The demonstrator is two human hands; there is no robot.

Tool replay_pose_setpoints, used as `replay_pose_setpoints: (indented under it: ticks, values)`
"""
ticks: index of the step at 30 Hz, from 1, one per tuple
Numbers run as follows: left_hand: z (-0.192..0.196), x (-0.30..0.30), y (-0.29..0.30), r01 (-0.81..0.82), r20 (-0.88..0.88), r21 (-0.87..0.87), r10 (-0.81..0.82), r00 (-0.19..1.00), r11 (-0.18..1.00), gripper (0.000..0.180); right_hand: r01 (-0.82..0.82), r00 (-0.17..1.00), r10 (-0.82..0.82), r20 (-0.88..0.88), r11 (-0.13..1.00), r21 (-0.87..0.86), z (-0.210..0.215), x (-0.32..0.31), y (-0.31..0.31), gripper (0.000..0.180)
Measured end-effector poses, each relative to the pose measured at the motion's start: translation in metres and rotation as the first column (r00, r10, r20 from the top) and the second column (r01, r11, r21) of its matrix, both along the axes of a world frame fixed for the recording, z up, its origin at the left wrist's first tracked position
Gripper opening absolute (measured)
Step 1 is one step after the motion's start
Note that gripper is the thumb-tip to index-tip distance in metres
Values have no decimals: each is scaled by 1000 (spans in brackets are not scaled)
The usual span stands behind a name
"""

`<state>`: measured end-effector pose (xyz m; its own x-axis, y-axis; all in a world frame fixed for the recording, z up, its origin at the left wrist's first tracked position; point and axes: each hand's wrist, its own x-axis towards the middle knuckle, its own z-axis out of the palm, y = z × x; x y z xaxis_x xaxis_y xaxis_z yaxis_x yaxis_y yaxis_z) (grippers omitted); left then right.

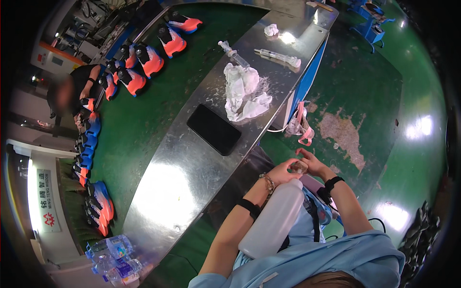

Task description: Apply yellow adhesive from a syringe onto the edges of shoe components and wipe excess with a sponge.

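A large translucent white plastic bottle (273,218) lies across my lap, its neck pointing up toward my hands. My left hand (282,172) holds the bottle at its neck. My right hand (311,162) pinches a small clear cap (300,166) at the bottle's mouth. Both wrists carry black bands, and the left also has a bead bracelet.
A steel worktable (187,177) runs in front of me with a black phone (214,129), crumpled white rags (242,91) and two syringe-like applicators (281,56). Orange-and-blue shoes (144,62) line a green belt at left, where another person (72,93) works. Water bottles (115,259) stand at lower left.
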<state>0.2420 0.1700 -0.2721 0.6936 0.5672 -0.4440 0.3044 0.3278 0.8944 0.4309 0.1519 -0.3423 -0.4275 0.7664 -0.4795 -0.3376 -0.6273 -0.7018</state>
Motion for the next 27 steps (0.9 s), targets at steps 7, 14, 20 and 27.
replay_pose_setpoints:
  ticks: [7, 14, 20, 27]
  values:
    - [-7, 1, 1, 55, -33, -23, -56, 998, 998, 63, 75, 956, -107, 274, 989, 127, -6, 8, 7, 26]
    - [-14, -2, 3, 92, -86, 80, -85, 993, 993, 60, -3, 954, 23, 298, 998, -68, -16, 18, 22, 30]
    - [-18, -1, 3, 10, -103, -85, -19, 994, 996, 54, 25, 943, -7, 334, 999, -49, -30, 17, 21, 28]
    - [-7, 1, 5, -10, -98, -126, -2, 995, 992, 59, -69, 928, 57, 369, 997, 18, -25, 20, 18, 24]
